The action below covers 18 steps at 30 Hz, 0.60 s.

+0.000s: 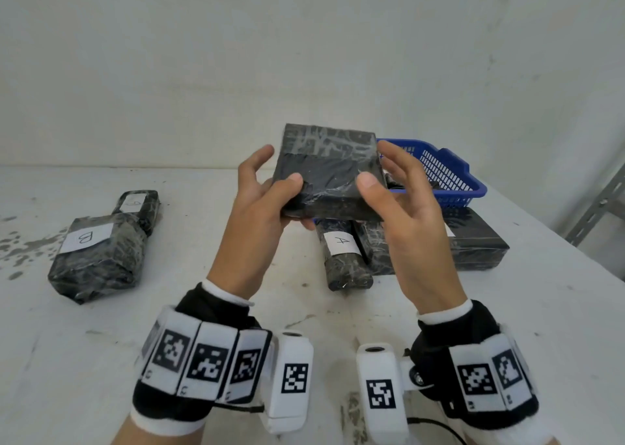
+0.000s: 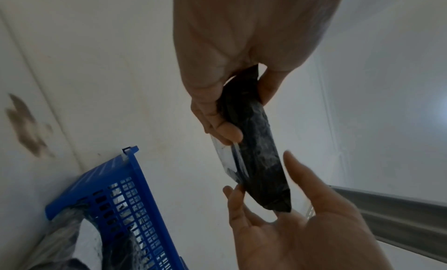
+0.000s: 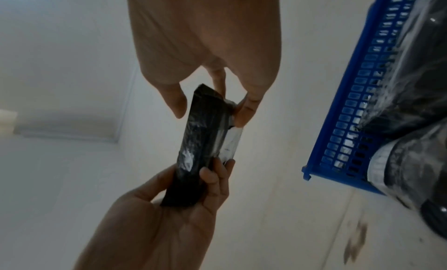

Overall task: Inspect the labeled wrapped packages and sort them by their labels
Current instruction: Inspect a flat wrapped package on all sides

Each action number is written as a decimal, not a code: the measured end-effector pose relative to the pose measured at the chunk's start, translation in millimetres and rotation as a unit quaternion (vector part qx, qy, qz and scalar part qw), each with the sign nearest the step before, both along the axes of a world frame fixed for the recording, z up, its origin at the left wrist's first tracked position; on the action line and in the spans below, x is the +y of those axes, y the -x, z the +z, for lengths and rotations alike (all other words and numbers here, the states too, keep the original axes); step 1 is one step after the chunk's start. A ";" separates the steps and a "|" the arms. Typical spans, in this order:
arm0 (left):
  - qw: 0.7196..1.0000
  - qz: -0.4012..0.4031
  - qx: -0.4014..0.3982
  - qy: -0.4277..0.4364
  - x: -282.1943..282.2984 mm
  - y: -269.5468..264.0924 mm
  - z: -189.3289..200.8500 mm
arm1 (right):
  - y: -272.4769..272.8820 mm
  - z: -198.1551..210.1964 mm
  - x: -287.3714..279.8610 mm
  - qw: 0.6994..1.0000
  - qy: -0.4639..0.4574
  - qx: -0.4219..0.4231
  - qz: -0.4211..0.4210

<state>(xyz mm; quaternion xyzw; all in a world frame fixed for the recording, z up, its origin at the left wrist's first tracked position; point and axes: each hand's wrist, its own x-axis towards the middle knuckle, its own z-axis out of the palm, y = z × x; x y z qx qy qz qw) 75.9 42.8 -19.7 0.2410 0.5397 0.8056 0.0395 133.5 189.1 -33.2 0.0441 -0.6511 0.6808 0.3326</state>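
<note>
Black film, wrinkled and glossy with clear tape, covers the flat rectangular package (image 1: pixel 329 170) held up over the white table (image 1: pixel 203 309), in front of the blue basket (image 1: pixel 449 174). The left hand (image 1: pixel 260 201) grips its left edge, thumb on top and fingers underneath. The right hand (image 1: pixel 402 201) has its thumb on the top face near the right edge, fingers loosely spread and extended beside it. From the head view the upper face shows no label. Both wrist views reveal the underside: a white label (image 3: pixel 231 144) there, its writing unreadable. On the table lie a package marked B (image 1: pixel 98 255) at left and one marked A (image 1: pixel 345 258) beneath the hands.
</note>
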 end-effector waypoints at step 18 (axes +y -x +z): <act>0.997 -0.014 0.051 0.061 -0.1 2.7 -5.8 | -3.8 2.0 -3.1 1.000 -0.014 -0.010 -0.006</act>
